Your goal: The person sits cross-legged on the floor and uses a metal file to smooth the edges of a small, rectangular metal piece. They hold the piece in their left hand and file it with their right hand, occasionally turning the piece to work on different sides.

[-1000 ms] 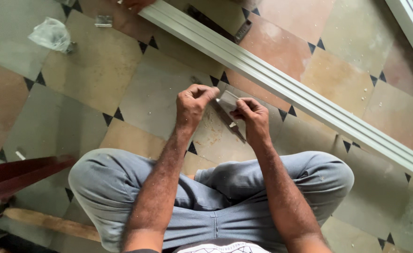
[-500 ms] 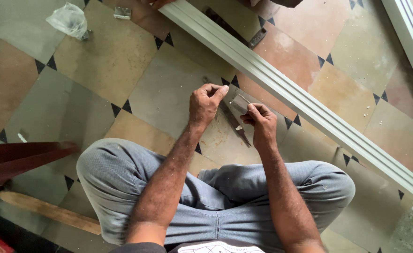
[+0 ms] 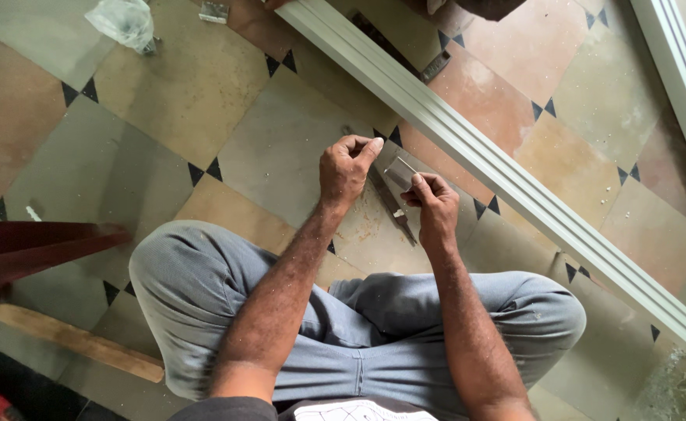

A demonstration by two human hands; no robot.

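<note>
The right hand [image 3: 436,204] holds a small flat grey metal piece [image 3: 400,171] in a fingertip grip, just above the tiled floor [image 3: 280,148] and in front of the person's crossed legs. The left hand [image 3: 345,170] is loosely curled with nothing visible in its grip, just beside the piece. A narrow metal tool [image 3: 393,206] lies on the floor between the hands, a long white aluminium rail [image 3: 514,187] runs near them, and a crumpled clear plastic bag [image 3: 125,21], contents indistinct, lies well apart.

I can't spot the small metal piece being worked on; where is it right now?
In the head view, the small metal piece is pinched in the right hand, just right of the left hand, above the file on the floor.
</note>
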